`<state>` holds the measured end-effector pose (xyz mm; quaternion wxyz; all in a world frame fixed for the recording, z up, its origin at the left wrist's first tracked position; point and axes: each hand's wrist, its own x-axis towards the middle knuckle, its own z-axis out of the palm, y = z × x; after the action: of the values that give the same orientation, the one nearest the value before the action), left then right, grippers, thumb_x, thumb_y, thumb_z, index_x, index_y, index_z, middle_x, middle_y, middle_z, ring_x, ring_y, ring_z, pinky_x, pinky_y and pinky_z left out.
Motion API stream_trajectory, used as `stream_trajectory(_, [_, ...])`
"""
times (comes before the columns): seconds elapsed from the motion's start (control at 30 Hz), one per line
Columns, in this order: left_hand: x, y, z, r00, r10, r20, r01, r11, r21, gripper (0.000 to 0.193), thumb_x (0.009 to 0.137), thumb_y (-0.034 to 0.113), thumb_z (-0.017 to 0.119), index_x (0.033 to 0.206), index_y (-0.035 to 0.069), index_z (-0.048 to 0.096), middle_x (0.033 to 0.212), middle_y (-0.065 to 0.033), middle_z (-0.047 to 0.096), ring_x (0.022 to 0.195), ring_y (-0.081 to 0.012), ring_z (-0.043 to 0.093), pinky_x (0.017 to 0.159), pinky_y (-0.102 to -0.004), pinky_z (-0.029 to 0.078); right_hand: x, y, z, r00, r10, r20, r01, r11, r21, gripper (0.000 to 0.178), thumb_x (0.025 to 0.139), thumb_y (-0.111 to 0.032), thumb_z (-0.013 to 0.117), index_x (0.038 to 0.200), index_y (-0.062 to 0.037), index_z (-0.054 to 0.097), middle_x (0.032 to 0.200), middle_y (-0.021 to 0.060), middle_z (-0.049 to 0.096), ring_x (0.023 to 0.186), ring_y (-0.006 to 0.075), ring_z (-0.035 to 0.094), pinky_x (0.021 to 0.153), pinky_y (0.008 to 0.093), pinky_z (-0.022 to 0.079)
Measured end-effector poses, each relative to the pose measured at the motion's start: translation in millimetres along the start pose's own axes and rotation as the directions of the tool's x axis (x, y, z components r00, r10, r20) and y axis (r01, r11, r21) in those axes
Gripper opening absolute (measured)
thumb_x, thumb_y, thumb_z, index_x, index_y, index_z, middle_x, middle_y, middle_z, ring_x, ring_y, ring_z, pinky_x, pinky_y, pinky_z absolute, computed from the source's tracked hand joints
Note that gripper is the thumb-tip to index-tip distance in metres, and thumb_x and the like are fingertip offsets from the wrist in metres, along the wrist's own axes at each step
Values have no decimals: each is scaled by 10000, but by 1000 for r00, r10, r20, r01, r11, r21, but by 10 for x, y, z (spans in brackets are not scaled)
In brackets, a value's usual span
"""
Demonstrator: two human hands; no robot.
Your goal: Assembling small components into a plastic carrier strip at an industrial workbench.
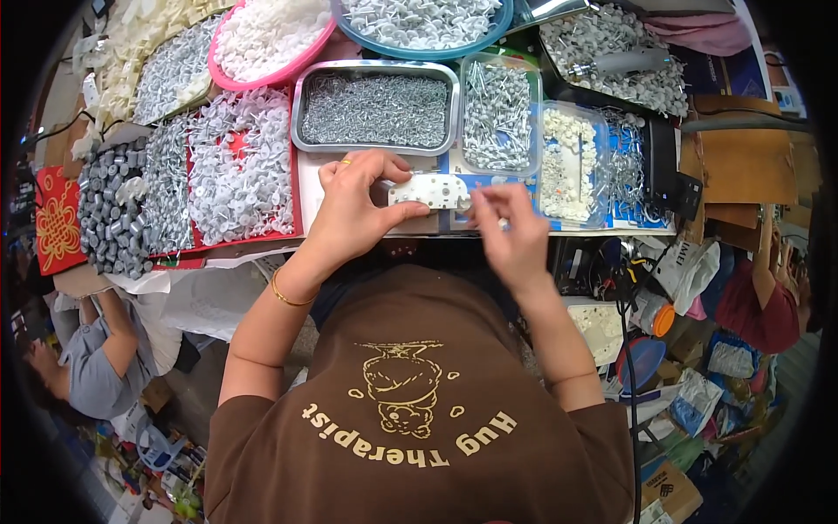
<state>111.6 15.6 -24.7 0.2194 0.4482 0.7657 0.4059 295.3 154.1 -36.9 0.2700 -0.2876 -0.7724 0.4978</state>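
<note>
My left hand [360,199] grips a white oblong plastic piece [429,189] by its left end, thumb below and fingers above. Small dark and metallic spots or holes dot its face, and its ends are rounded. At the piece's right end is my right hand [511,229], fingers drawn together in a pinch and slightly blurred. Whatever lies between those fingertips is too small to make out. Just beyond my hands stands a metal tray [301,140] full of small screws. Beside it is a clear plastic tub [535,157] of pale screws or pins.
Left lie white plastic caps [240,175] on red and grey cylinders [113,205]. A pink basin [310,57] and a teal basin [476,49] of white parts stand at the back. Right are a tub of cream pieces [567,166] and a black device [690,194]. A person [105,358] sits left.
</note>
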Motion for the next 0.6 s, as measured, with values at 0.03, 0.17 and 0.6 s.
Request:
stream_trajectory(0.03, [-14, 36, -1, 1000, 1, 8, -1, 1000, -3, 406, 699, 326, 903, 922, 107, 644, 1047, 9, 704, 1058, -189, 603, 955, -381, 288, 72, -55, -28, 1000, 7, -5, -7, 1000, -2, 66, 947, -42, 683, 921, -2, 638, 749, 101, 699, 618, 113, 688, 530, 277, 519])
stream_trajectory(0.17, [-73, 24, 59, 984, 162, -80, -144, 971, 192, 398, 721, 280, 892, 980, 94, 654, 1052, -23, 709, 1051, -223, 631, 978, -416, 320, 232, -71, -131, 987, 44, 155, -28, 994, -104, 73, 945, -68, 690, 945, 4, 701, 707, 57, 698, 631, 77, 666, 541, 225, 478])
stream_trajectory(0.6, [-129, -128, 54, 895, 444, -33, -413, 856, 312, 532, 707, 18, 805, 1206, 47, 623, 1119, -79, 711, 1001, -244, 659, 931, -438, 450, 759, 514, -817, 990, -94, -104, -31, 580, -814, 191, 837, -203, 770, 883, -21, 737, 888, 127, 707, 894, 322, 614, 831, 421, 480])
